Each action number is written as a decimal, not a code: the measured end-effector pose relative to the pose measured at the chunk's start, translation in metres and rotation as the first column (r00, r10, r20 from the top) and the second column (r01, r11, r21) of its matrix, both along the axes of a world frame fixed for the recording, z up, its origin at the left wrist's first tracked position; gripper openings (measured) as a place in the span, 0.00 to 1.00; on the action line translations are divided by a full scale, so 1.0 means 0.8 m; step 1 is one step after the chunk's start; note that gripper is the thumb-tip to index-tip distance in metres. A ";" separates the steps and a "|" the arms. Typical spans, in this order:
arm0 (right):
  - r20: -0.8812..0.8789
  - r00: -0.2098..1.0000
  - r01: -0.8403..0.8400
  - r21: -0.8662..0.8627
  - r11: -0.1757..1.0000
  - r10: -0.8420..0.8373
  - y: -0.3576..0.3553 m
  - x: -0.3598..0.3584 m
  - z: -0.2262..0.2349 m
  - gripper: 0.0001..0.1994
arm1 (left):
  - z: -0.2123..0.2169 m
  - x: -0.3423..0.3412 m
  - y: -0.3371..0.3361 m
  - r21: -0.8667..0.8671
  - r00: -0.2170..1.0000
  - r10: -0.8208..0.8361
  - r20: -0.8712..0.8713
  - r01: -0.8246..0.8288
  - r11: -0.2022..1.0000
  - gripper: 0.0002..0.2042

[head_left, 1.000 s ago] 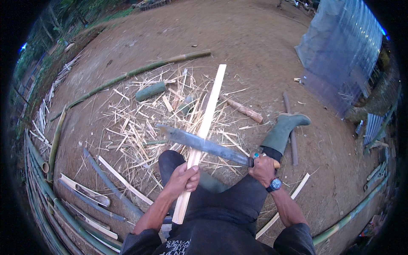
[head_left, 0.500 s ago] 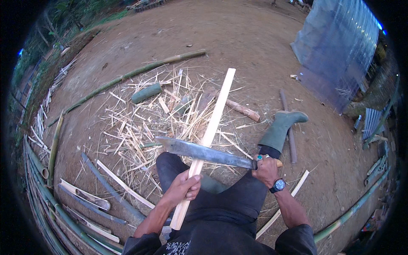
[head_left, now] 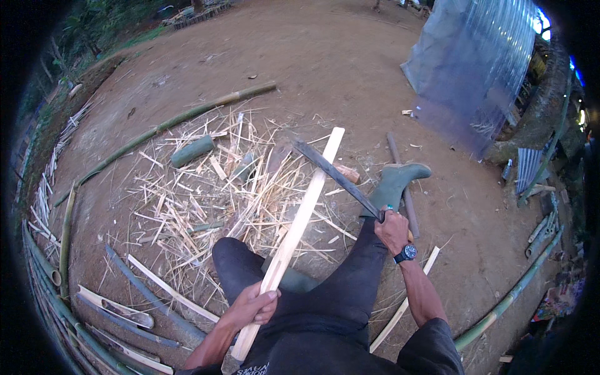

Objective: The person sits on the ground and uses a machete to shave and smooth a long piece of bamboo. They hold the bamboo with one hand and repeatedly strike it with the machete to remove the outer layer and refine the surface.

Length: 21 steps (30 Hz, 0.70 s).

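Note:
My left hand point(head_left: 251, 306) is closed round the near part of a long pale bamboo slat point(head_left: 292, 240), which slants up and away over my lap. In my right hand point(head_left: 394, 232), wearing a ring and a dark watch, is the handle of a machete point(head_left: 347, 185). Its long grey blade points away to the left and crosses the slat near the far end. Whether the edge touches the slat I cannot tell. The blade is seen almost edge-on, and most of the handle is hidden by my fingers.
Ahead lies a heap of shavings and splints point(head_left: 212, 200) with a short green bamboo piece point(head_left: 192, 151). A long bamboo pole point(head_left: 169, 122) lies beyond. My green boot point(head_left: 394, 187) is stretched forward at right. Bamboo poles point(head_left: 59, 306) line the left. A translucent sheet point(head_left: 465, 75) stands far right.
The machete blade has moved from the slat's lower middle, near my left hand, up toward its far end and turned edge-on. The slat sits lower, and the whole view has shifted a little.

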State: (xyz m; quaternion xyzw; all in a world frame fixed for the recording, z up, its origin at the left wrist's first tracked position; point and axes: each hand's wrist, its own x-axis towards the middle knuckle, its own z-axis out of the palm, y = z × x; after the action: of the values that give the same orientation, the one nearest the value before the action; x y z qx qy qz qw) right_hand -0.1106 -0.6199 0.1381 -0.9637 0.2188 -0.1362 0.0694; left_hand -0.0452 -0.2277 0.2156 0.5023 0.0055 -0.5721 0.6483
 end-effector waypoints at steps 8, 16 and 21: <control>-0.015 0.996 0.090 -0.010 0.996 -0.090 -0.039 0.002 0.006 0.14 | -0.002 -0.002 0.021 -0.018 0.996 -0.059 -0.066 0.058 0.998 0.10; 0.086 0.984 0.154 0.000 0.988 -0.154 -0.063 -0.002 -0.010 0.13 | -0.010 -0.006 0.031 -0.053 0.991 -0.104 -0.082 0.100 0.994 0.11; 0.131 0.910 0.360 0.222 0.906 -0.393 -0.092 0.012 0.006 0.14 | 0.003 -0.013 0.024 -0.005 0.999 -0.044 0.008 0.044 0.999 0.10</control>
State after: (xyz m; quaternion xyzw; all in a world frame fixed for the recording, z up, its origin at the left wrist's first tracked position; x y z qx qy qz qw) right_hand -0.1014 -0.6936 0.1432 -0.8763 0.4065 -0.2081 0.1536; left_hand -0.0555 -0.2084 0.2180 0.5028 -0.0099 -0.5844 0.6369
